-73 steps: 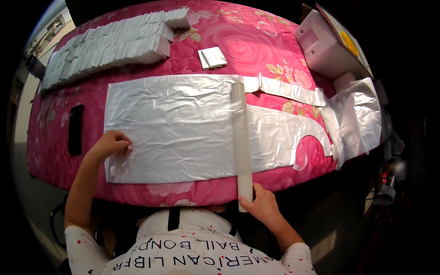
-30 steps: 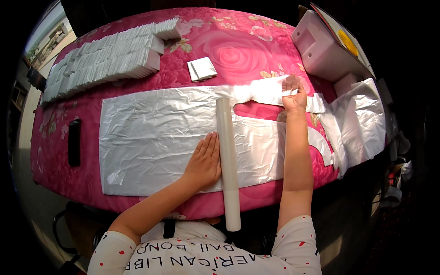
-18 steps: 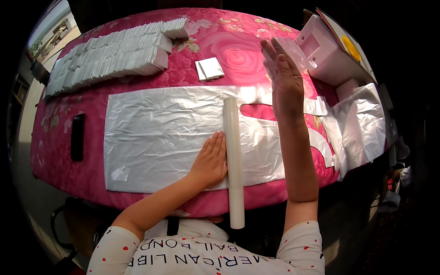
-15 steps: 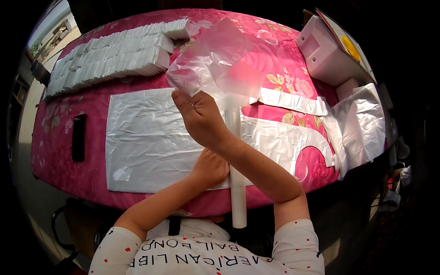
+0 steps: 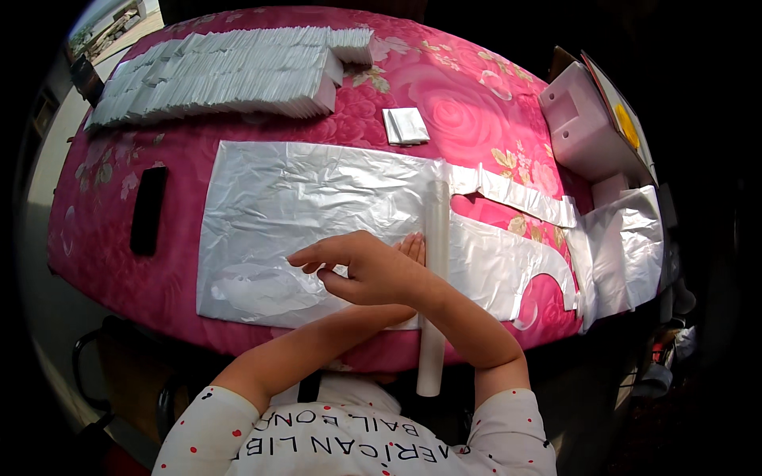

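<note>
Thin silvery-white plastic sheeting, shaped like a disposable apron (image 5: 309,190), lies flat with curved cut-outs and strap-like ends toward the right. Across it rests a whitish translucent tube (image 5: 432,333), its near end jutting past the table edge. My left hand (image 5: 411,247) presses flat on the sheeting beside the tube, its fingers straight and partly hidden behind my right forearm. Crossed above it, my right hand (image 5: 357,266) is open, with nothing in it and the thumb apart from the fingers. A crumpled clear plastic film (image 5: 266,289) lies on the sheeting's near left part.
Rows of folded white packets (image 5: 214,79) stand at the far left. A small folded packet (image 5: 406,126) lies beyond the sheeting. A black phone-like slab (image 5: 148,211) is on the left. A white foam box (image 5: 587,119) and bunched plastic (image 5: 623,246) occupy the right side.
My right hand has come down and nearer, letting go of the clear film, which now lies on the sheeting. My left hand has moved right and flattened beside the tube. The folded packet now shows.
</note>
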{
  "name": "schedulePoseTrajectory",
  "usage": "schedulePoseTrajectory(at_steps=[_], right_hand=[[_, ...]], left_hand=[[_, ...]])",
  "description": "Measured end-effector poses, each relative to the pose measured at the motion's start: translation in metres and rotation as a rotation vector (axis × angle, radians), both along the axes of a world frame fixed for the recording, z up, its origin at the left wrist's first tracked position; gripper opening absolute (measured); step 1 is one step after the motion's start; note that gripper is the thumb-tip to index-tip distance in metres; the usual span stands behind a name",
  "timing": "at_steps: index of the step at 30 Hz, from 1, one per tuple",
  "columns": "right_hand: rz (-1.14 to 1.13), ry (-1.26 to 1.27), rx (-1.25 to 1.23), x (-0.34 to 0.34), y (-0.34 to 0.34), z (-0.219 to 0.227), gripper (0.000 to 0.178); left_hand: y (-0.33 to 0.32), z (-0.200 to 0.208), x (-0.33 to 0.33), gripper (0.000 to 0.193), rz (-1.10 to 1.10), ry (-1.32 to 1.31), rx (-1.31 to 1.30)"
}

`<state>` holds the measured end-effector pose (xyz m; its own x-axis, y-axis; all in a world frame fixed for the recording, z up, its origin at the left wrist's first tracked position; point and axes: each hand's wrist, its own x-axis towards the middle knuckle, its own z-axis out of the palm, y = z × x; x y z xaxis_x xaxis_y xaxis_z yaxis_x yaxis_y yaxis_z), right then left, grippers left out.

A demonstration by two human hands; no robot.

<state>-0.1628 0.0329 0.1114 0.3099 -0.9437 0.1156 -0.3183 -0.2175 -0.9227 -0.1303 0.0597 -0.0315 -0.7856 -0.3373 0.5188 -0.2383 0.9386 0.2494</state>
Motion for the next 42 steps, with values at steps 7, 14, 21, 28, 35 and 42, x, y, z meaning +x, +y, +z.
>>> schedulePoseTrajectory(at_steps=[7, 14, 21, 28, 35, 42], right_hand=[[-0.843, 0.817, -0.208, -0.173, 0.07, -0.057, 0.06], [-1.098, 0.964, -0.33, -0.184, 0.037, -0.11, 0.068], [-1.342, 1.198, -0.357, -0.221, 0.042, -0.08, 0.071], [-2.012, 0.893, -0.144, -0.357, 0.185, -0.05, 0.059], [-1.49, 0.864, -0.191, -0.229, 0.203, -0.054, 0.065], [-0.511, 0.596, -0.115, -0.072, 0.176, -0.058, 0.059]], left_hand=[[-0.001, 0.023, -0.002, 0.059, -0.174, -0.162, 0.236], [-0.005, 0.026, 0.001, 0.058, -0.156, -0.217, 0.2], [-0.006, 0.027, 0.003, 0.06, -0.158, -0.226, 0.256], [-0.002, 0.028, 0.001, 0.062, -0.176, -0.222, 0.216], [-0.005, 0.023, 0.004, 0.061, -0.149, -0.23, 0.182], [-0.004, 0.028, 0.003, 0.062, -0.163, -0.125, 0.255]])
